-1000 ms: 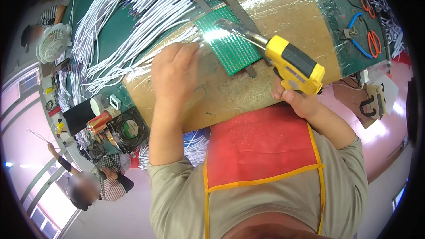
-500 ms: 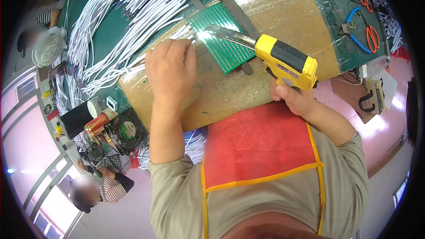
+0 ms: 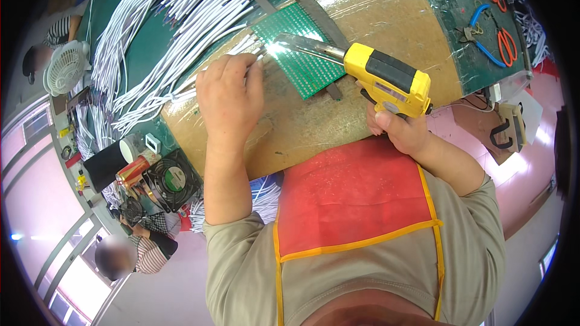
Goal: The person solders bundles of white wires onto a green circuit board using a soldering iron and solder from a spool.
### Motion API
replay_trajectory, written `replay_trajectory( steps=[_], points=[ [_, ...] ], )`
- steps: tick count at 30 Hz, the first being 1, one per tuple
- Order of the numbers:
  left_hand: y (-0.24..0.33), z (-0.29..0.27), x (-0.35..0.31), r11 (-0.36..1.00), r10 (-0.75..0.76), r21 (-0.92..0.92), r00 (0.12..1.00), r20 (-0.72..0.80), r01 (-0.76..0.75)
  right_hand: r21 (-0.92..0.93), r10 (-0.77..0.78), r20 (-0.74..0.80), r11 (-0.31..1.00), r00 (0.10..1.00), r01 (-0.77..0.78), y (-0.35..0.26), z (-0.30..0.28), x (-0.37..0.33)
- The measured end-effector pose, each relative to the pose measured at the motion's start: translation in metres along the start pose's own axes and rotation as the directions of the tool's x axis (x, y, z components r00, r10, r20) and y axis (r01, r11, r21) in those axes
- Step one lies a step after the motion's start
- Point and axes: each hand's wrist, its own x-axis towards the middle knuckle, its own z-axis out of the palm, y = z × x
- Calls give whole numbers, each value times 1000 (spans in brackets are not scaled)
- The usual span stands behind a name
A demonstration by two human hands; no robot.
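My right hand is wrapped round the grip of a yellow and black soldering gun. Its long metal nose points left over a green circuit board with rows of bright pads, and the tip is near the board's left edge. At that edge, my left hand is closed in a pinch on a white wire, whose end lies close to the tip. My fingers partly hide the wire. Flat metal bars lie against and under the board.
Bundles of white wires cover the bench's left side. Pliers with blue handles and orange-handled scissors lie at the right. A black fan and a red can stand at left. Two people are beyond, near a white fan.
The soldering gun and board appear shifted slightly left and up, and my left hand a little left. Both hands keep their holds.
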Motion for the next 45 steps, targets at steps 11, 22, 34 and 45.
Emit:
replay_trajectory(
  steps=[11, 22, 34, 45],
  points=[
    [-3, 0, 0, 993, 89, 76, 996, 2, -89, 15, -13, 17, 1000, 1000, 13, 0, 0, 1],
    [-7, 7, 1, 996, 83, -18, 996, -45, -84, -31, -5, -50, 1000, 999, 4, -2, 7, 1],
    [-8, 4, 6, 995, 92, -28, 996, -15, -92, -42, 72, -86, 996, 994, -76, -7, 12, 6],
    [-5, -3, 12, 995, 99, -31, 994, 35, -98, -90, 78, -67, 992, 995, -84, -11, 13, 9]
  ],
)
